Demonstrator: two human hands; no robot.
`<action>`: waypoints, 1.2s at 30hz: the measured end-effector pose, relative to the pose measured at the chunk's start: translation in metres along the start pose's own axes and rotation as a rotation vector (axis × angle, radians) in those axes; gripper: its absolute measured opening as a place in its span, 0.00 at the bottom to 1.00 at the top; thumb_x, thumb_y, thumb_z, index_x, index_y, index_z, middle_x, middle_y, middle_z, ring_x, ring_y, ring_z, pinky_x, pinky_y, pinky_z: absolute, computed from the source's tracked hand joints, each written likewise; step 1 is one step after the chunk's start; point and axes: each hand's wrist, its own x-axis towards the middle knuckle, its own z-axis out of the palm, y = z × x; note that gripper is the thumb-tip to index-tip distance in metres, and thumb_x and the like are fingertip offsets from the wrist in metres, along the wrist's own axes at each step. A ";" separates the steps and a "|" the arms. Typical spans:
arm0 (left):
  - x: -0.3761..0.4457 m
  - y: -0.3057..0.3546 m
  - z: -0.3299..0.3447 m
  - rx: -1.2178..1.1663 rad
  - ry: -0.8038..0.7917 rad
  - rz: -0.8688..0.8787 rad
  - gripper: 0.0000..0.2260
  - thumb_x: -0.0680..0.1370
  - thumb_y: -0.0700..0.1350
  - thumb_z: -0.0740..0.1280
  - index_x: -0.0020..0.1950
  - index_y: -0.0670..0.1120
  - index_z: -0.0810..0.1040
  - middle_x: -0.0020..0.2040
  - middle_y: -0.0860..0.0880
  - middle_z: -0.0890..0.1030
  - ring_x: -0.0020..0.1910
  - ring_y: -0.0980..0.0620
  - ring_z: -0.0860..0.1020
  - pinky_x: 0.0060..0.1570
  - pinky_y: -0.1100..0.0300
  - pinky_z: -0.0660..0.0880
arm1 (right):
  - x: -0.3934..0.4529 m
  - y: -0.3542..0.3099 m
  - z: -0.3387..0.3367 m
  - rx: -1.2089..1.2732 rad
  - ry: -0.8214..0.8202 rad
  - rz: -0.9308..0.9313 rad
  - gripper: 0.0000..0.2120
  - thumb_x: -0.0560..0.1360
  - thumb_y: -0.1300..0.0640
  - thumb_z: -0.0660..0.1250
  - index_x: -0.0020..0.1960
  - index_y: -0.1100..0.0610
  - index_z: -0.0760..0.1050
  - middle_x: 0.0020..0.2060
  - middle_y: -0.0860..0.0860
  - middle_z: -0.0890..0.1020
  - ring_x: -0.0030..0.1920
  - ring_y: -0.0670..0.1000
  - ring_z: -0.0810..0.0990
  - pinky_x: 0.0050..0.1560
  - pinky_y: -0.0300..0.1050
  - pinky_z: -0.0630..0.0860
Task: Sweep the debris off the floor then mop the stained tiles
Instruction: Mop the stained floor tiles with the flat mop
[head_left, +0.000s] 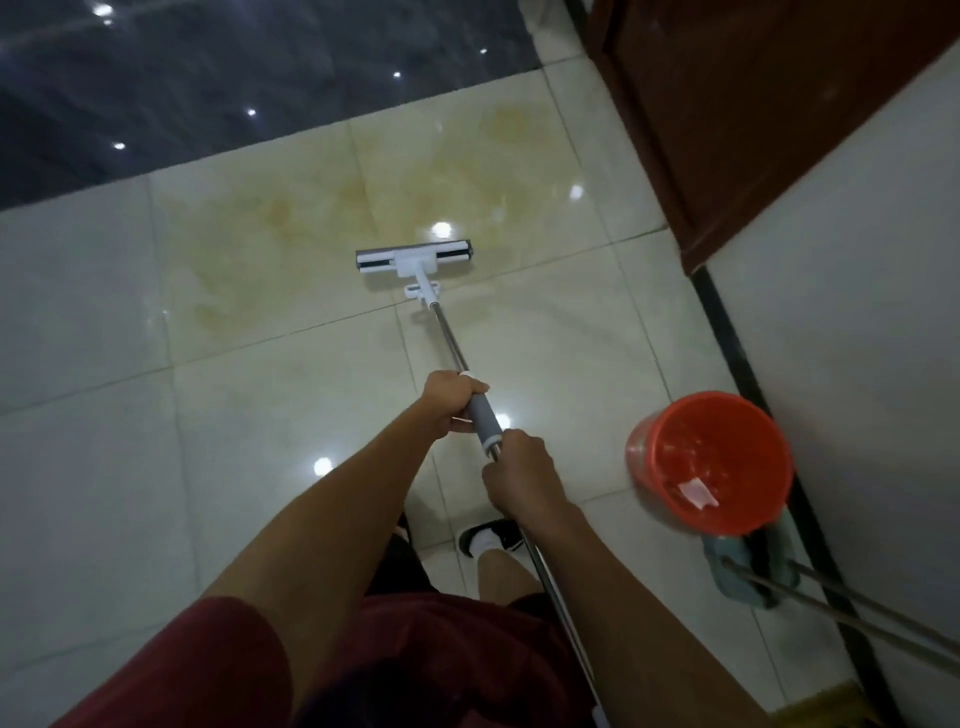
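The mopping step appears to be in hand: no loose debris shows on the floor, and the mop (415, 258) sits with its head at the near edge of the yellowish stain (322, 218) on the pale tiles. The next move likely calls for pushing the head forward across that stain. The left hand (453, 402) wraps its fingers round the grey grip; the right hand (519, 475) grips the metal pole just below, both arms extended.
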 end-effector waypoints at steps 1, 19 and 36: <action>0.000 -0.004 -0.017 -0.039 0.025 -0.004 0.15 0.76 0.38 0.73 0.60 0.34 0.77 0.52 0.34 0.82 0.41 0.41 0.82 0.31 0.51 0.81 | 0.001 -0.012 0.008 -0.024 -0.026 -0.012 0.15 0.78 0.63 0.66 0.64 0.59 0.75 0.58 0.55 0.81 0.53 0.53 0.81 0.46 0.40 0.71; 0.030 -0.069 -0.378 -0.424 0.174 -0.082 0.15 0.77 0.39 0.73 0.60 0.35 0.77 0.53 0.37 0.82 0.46 0.39 0.82 0.36 0.48 0.82 | 0.006 -0.289 0.229 -0.359 -0.261 -0.088 0.14 0.78 0.65 0.64 0.63 0.61 0.75 0.56 0.57 0.81 0.53 0.58 0.83 0.49 0.45 0.79; 0.109 0.015 -0.537 -0.462 0.241 -0.153 0.13 0.79 0.39 0.71 0.61 0.36 0.74 0.55 0.36 0.80 0.49 0.38 0.81 0.34 0.49 0.80 | 0.118 -0.459 0.295 -0.473 -0.325 -0.062 0.14 0.78 0.64 0.67 0.63 0.60 0.75 0.58 0.56 0.81 0.57 0.54 0.81 0.50 0.42 0.76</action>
